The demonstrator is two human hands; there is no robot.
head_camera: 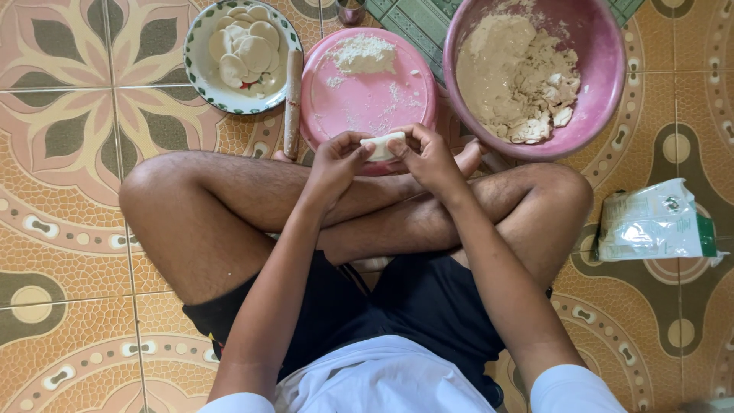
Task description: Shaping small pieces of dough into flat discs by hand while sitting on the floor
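I sit cross-legged on a patterned tile floor. My left hand (pixel 339 157) and my right hand (pixel 427 155) pinch a small pale piece of dough (pixel 383 145) between their fingertips, above my shins. Just beyond it lies a round pink board (pixel 367 92) dusted with a heap of flour (pixel 364 52). A large pink bowl (pixel 604 53) at the upper right holds a crumbly mass of dough (pixel 514 76). At the upper left, a white plate with a green rim (pixel 200 70) carries several flattened dough discs (pixel 248 47).
A wooden rolling pin (pixel 292 103) lies between the plate and the pink board. A white plastic flour bag (pixel 656 222) rests on the floor by my right knee. A green mat (pixel 413 21) and a small metal cup (pixel 350 11) sit at the top edge.
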